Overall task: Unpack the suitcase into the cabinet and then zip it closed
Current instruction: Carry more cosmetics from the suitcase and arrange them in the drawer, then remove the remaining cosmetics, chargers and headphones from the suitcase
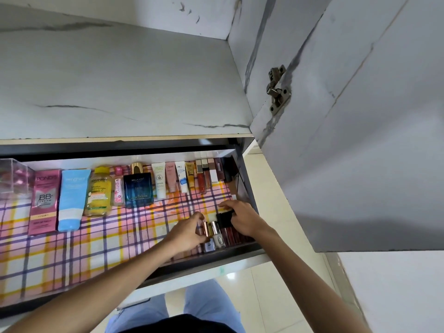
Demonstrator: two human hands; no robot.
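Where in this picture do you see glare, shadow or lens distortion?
Head view: glare shines on the floor tile below the drawer. A dark shadow band lies under the shelf at the drawer's back. The wide lens bends the drawer front. The left hand and right hand look slightly soft.

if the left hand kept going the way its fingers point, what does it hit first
Likely the rose-gold capped tube right at the left hand's fingertips, first in the row of small bottles. Whether they already touch is unclear.
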